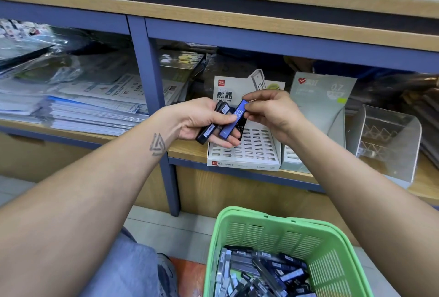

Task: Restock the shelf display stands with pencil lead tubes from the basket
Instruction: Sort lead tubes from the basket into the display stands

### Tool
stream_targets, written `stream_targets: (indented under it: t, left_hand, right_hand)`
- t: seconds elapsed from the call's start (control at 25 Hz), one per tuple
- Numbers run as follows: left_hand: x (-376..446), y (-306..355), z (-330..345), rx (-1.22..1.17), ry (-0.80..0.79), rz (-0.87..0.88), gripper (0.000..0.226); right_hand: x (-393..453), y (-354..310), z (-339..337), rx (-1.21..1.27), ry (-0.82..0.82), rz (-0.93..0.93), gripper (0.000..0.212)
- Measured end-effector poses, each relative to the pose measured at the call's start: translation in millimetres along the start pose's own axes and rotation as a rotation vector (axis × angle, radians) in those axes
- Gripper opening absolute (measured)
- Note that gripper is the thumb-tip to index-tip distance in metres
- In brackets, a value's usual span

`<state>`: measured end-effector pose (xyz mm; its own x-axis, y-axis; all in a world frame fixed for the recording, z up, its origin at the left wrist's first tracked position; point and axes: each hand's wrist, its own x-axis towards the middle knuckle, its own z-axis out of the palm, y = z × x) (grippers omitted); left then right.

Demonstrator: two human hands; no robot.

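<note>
The pencil lead tubes look like small, stiff plastic cases, light enough to carry several at once; their smooth flat faces seem likely to slip, so a pinch across the narrow edges near one end should give the surest hold, and they probably should not be squeezed hard.

The left hand is curled round a small bunch of dark tubes, its fingers cupped beneath them and the thumb laid across the top. The right hand pinches the upper end of a blue tube marked HB 0.5 between thumb and fingertips, its lower end lying against the left fingers. Both hands hang just above the white display stand on the shelf, whose rows of slots look mostly unfilled. A second, pale green stand sits just beside it to the right.

Many more tubes lie heaped in the green basket on the floor below.
</note>
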<state>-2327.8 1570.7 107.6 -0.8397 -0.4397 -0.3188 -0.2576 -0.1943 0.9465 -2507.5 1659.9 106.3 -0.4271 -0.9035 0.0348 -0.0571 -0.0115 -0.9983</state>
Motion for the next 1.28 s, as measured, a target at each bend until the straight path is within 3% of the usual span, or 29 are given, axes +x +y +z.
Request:
stream_targets:
  t: [0.16, 0.36, 0.48, 0.64, 0.8, 1.28]
  left_hand:
    - [-3.0, -1.6, -4.9, 0.063, 0.026, -0.067, 0.019]
    - [-0.7, -0.8, -6.4, 0.135, 0.081, -0.022, 0.023]
    - [0.3, 1.1, -6.9, 0.216, 0.165, -0.038, 0.006]
    - [2.5, 3.4, -11.9, 0.238, 0.341, -0.111, 0.016]
    - [-0.1, 4.1, -7.0, 0.168, 0.306, -0.128, 0.016]
    - [5.1, -8.3, -11.7, 0.229, 0.346, -0.237, 0.023]
  right_hand:
    - [-2.1, 2.0, -4.4, -0.008, -0.035, -0.051, 0.022]
    - [-4.9, 0.6, -6.2, -0.029, -0.089, -0.073, 0.02]
    - [-1.1, 0.3, -4.4, -0.175, 0.021, -0.152, 0.018]
    - [-0.1, 6.2, 0.1, -0.47, 0.091, -0.281, 0.024]
    - [-8.3, 20.7, 10.3, -0.701, 0.073, -0.386, 0.022]
    - [-5.6, 32.1, 21.1, -0.777, 0.049, -0.393, 0.015]
